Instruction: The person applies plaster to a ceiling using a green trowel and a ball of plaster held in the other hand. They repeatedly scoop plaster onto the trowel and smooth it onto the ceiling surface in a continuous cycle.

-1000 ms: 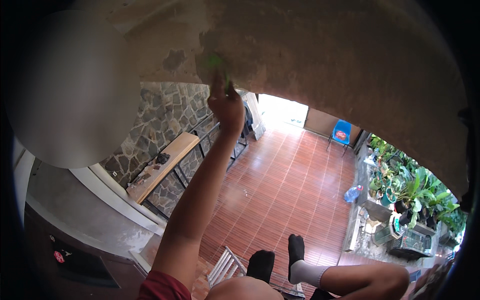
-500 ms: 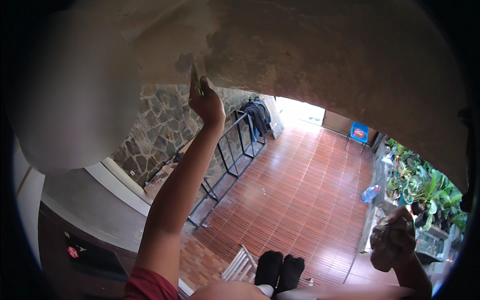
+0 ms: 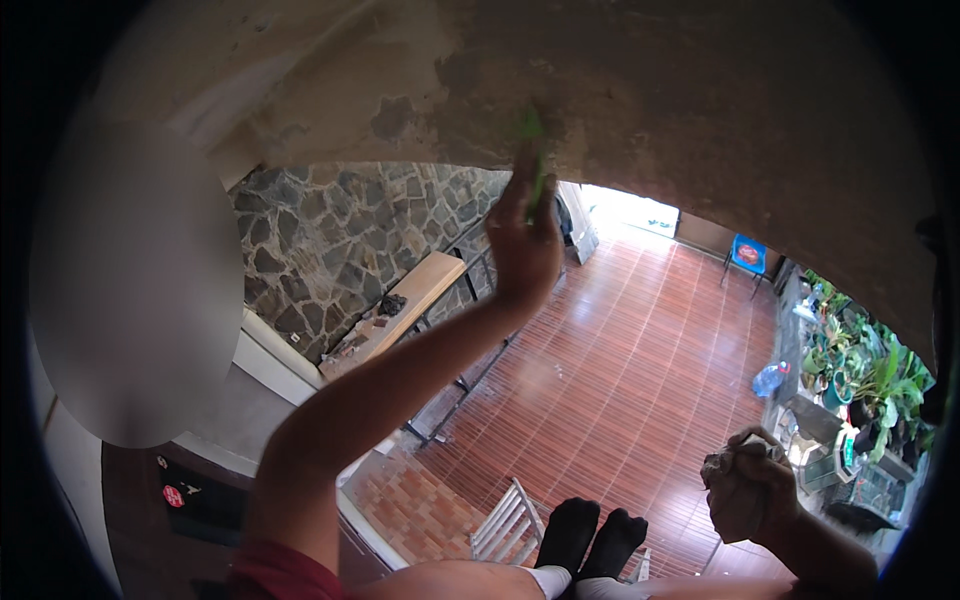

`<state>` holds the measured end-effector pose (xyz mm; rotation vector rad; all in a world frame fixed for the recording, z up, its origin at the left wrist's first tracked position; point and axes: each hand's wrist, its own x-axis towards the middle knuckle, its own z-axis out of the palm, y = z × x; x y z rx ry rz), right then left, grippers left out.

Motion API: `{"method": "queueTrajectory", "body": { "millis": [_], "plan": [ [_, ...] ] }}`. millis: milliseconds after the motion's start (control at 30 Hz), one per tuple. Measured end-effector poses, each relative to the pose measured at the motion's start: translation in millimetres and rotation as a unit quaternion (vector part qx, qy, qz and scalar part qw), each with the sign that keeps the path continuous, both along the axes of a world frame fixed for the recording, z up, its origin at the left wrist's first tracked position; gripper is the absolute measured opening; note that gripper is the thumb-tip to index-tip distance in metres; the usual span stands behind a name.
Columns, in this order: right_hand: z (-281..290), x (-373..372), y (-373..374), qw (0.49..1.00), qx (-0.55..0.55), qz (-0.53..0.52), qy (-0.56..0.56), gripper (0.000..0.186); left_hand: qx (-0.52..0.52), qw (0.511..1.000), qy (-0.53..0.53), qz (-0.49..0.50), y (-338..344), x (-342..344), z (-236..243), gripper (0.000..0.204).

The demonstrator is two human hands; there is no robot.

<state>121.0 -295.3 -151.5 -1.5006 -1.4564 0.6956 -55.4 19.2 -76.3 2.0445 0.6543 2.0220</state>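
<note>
Black socks (image 3: 590, 535) are seen at the near edge, planted on what looks like a white ladder (image 3: 505, 522), with red floor tiles (image 3: 620, 390) well below. To the near right, the right hand (image 3: 748, 490) is closed around a crumpled pale wad, possibly a rag or paper (image 3: 722, 462); what it is cannot be told for certain. Farther up, the left arm is stretched overhead, and the left hand (image 3: 522, 245) is wrapped round the handle of a green scraper (image 3: 532, 150), its upper end pressed against the ceiling (image 3: 650, 90). The ceiling surface is seen to be mottled: bare grey patches (image 3: 395, 115) lie to the left of the tool, and a dull brownish coat is spread over the right. Judged from this, part of the surface has been worked, while a wide stretch is left, mostly to the right and far side. Beyond the arm, a stone wall (image 3: 330, 240) and a wooden bench (image 3: 415, 300) are seen on the left, potted plants (image 3: 870, 370) on the right, and a blue chair (image 3: 748, 255) at the far end.
</note>
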Motion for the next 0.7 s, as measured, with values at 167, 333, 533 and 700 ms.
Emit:
{"method": "queueTrajectory", "body": {
  "millis": [167, 333, 533, 700],
  "plan": [
    [-1.0, 6.8, -4.6, 0.992, 0.026, -0.003, -0.124, 0.011, -0.015, 0.995, -0.094, 0.036, 34.2, -46.9, 47.1, 0.040],
    [21.1, 16.2, 0.5, 0.829, -0.021, 0.047, 0.557, 0.031, 0.019, 0.969, -0.223, 0.106, 76.1, -62.5, 52.2, 0.041],
    [26.8, 17.3, 3.8, 0.829, -0.025, 0.046, 0.556, 0.030, 0.014, 0.969, -0.161, 0.187, 92.5, -30.3, 7.2, 0.041],
    [27.1, 27.0, 0.5, 0.837, 0.017, 0.031, 0.546, 0.031, 0.097, 0.977, -0.079, 0.175, 68.9, 13.0, -14.9, 0.041]
  ]
}}
